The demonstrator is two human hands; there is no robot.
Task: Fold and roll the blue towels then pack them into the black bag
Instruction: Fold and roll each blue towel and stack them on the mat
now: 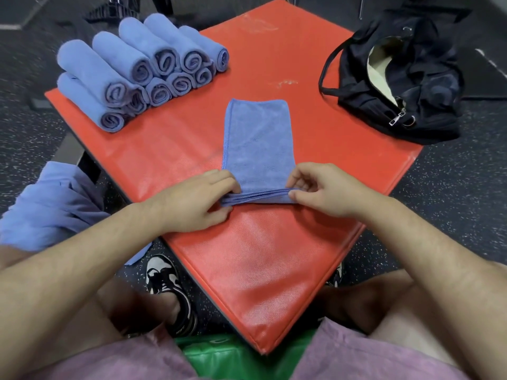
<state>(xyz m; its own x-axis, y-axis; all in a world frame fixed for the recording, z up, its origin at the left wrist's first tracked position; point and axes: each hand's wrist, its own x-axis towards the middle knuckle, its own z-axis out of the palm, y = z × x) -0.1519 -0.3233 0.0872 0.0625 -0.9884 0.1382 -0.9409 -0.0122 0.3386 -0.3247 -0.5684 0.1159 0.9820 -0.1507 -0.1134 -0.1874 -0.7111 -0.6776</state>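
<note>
red vinyl mat (pixel 274 256) on speckled dark floor (pixel 452 187), folded blue microfibre towel (pixel 258 138) at centre, left hand (pixel 192 204) and right hand (pixel 326 190) pinching its near edge, rolled blue towels (pixel 137 67) upper left, black fabric bag (pixel 411 86) upper right

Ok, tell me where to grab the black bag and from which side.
Take the black bag by its strap, coming in from the middle of the red mat. The strap arches clear of the slumped body on that side, leaving an open loop for a grip. The body itself looks crumpled and soft.
</note>
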